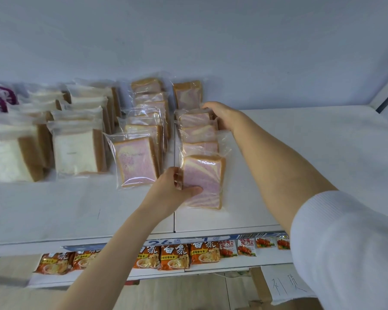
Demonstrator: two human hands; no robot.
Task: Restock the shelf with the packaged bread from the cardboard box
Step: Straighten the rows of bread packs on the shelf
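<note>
Two bare hands are up on the white shelf (278,175), both working the row of pink-swirl bread that runs front to back along the shelf's seam (174,211). Nearest the camera, below the shelf edge, there's a lower shelf with orange noodle packs (174,257) and a few smaller red sauce-looking packets (246,247) to their right.

On the shelf itself, the left hand (173,189) has the front bread pack (203,182) pinched at its left edge, thumb lying across the plastic face and the fingers tucked behind, so it's closed on that pack. The pack stands tilted, just right of the seam, front of its row.

Behind it more pink packs (198,133) lean in a line. The right hand (222,116), white sleeve (345,242) pushed up, reaches further back and curls loosely over the right side of the pack (194,118) near the back of that row, fingers touching the top edge; can't tell how firm that hold is.

Left of the seam sits a second pink row (136,162), then white bread packs (75,151), with purple-printed bags (0,97) at the far left. One pink pack (188,93) stands at the very back against the wall (188,41).
</note>
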